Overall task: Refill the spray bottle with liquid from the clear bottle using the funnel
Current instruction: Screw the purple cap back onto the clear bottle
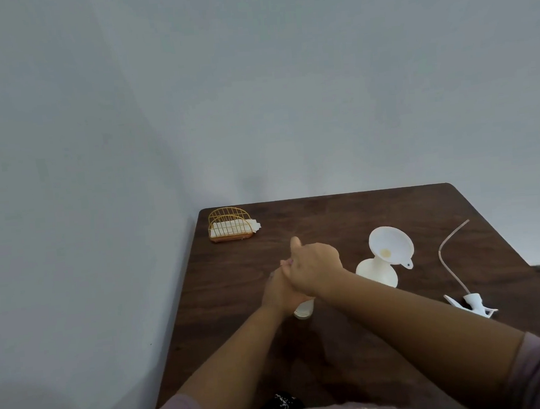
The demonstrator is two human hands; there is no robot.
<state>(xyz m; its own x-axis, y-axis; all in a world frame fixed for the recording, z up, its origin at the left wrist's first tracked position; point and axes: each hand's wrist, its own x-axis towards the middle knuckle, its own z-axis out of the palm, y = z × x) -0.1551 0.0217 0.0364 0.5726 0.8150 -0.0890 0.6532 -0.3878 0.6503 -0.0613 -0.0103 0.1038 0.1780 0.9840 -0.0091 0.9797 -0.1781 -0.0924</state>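
Both my hands wrap around the clear bottle [304, 309] near the table's middle; only its base shows below them. My left hand [279, 294] grips the body. My right hand [313, 268] curls over the top, thumb pointing up, hiding the cap end. To the right stands the white spray bottle [377, 273], with a white funnel [391, 245] seated in its neck and tilted toward me. The spray head with its long dip tube [470, 303] lies on the table at the far right.
A gold wire napkin holder [230, 224] with white napkins stands at the back left corner of the dark wooden table [343, 218]. A grey wall runs behind and to the left. A dark patterned thing [276, 406] shows near my lap.
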